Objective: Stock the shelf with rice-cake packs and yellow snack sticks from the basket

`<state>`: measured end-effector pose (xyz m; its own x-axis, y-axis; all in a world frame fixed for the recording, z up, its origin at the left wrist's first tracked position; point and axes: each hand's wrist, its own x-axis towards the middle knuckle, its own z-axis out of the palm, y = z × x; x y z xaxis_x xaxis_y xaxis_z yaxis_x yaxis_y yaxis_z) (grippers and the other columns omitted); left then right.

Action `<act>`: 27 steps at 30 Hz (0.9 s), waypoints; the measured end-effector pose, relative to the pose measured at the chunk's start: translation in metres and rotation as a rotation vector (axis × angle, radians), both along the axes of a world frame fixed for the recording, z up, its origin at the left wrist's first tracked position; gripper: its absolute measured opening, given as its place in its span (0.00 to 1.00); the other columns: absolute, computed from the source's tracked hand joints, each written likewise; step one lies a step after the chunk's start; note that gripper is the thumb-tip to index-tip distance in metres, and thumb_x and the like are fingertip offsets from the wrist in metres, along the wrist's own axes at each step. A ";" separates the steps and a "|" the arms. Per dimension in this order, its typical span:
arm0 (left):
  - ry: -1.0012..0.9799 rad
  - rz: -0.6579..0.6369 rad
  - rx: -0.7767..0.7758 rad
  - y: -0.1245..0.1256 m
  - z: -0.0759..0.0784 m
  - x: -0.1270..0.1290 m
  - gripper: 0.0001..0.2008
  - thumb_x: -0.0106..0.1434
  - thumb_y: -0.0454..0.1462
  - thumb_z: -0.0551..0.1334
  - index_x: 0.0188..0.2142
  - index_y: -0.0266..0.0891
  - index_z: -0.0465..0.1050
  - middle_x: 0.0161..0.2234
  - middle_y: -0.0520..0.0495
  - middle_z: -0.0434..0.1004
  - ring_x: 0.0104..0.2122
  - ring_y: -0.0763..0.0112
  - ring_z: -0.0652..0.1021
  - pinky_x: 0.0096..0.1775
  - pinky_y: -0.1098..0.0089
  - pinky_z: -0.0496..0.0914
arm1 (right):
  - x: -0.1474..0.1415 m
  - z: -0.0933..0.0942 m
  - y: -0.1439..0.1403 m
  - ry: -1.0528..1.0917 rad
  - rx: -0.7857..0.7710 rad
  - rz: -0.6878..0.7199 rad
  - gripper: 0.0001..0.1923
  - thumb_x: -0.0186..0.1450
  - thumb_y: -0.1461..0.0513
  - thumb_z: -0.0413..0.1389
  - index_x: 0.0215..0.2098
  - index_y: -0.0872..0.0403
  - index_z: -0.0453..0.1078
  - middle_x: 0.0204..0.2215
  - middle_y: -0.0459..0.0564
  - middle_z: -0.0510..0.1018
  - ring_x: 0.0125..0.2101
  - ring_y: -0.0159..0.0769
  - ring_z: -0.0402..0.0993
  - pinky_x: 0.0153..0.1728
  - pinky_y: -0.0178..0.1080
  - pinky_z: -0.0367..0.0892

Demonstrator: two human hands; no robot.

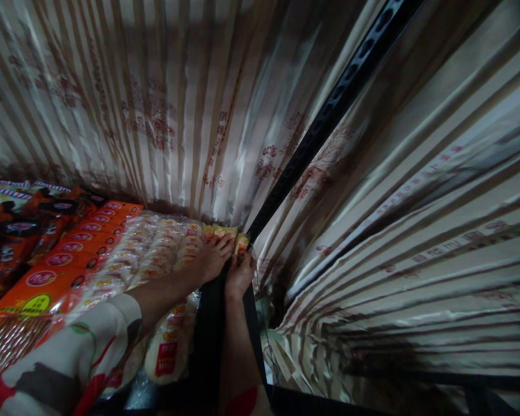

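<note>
My left hand point(215, 257) reaches across the shelf and lies over small yellow-wrapped snack packets point(225, 231) in the back corner, its fingers stretched out and touching them. At the corner post, my right hand point(241, 276) has its fingertips closed on another small yellow snack packet point(242, 242), which stands upright at the end of that row. To the left of my hands, rows of clear-wrapped round pale snacks point(149, 248) run from the back towards the front. My left forearm covers part of these rows.
A dark perforated metal post point(316, 130) slants up from the corner. Pleated printed curtain point(186, 110) hangs behind and to the right. Orange snack packs point(65, 260) and dark-orange bags point(15, 240) fill the left side. A thin wire point(264, 323) hangs below the corner.
</note>
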<state>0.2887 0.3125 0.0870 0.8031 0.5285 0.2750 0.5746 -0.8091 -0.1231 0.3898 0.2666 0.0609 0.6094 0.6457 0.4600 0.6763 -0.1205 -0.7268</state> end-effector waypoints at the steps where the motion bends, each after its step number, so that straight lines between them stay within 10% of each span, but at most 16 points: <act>1: -0.003 0.002 0.004 0.000 0.000 0.000 0.21 0.65 0.33 0.49 0.56 0.35 0.65 0.61 0.40 0.61 0.63 0.57 0.57 0.58 0.52 0.55 | 0.000 -0.001 0.000 0.000 0.008 0.007 0.14 0.63 0.62 0.46 0.40 0.58 0.70 0.39 0.59 0.70 0.38 0.40 0.69 0.41 0.42 0.67; 27: 0.004 0.024 0.025 -0.002 0.003 0.002 0.20 0.66 0.34 0.48 0.54 0.34 0.66 0.59 0.40 0.63 0.62 0.55 0.58 0.57 0.51 0.56 | -0.006 -0.006 -0.007 -0.125 -0.063 0.058 0.23 0.63 0.68 0.40 0.51 0.57 0.70 0.54 0.60 0.65 0.53 0.42 0.65 0.49 0.43 0.66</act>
